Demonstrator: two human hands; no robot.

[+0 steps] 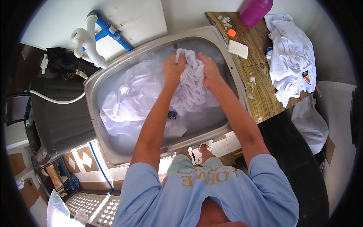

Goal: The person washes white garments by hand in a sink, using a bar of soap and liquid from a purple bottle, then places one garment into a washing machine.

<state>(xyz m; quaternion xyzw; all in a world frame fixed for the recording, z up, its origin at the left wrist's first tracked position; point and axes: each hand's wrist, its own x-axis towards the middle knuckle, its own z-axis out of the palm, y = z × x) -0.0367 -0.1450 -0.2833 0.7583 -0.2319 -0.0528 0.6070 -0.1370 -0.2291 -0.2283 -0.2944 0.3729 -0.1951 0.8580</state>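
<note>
A bunched white garment (pixel 191 85) lies partly in cloudy water, its upper end raised between my hands. My left hand (pixel 173 69) grips the cloth near its top left edge, fingers closed on it. On the other side my right hand (pixel 210 72) is closed on the same garment. More white cloth (pixel 132 92) floats in the left part of the metal sink (pixel 162 40), puffed up and wet. A small dark patch (pixel 172 114) shows on the cloth below my left wrist.
Right of the sink, a wood-patterned counter (pixel 261 75) bears a white soap bar (pixel 238 49), an orange cap (pixel 231 33), a purple container (pixel 256 12) and a pile of white clothes (pixel 292 56). A white faucet (pixel 85 41) on blue pipe (pixel 109 31) stands at the back left.
</note>
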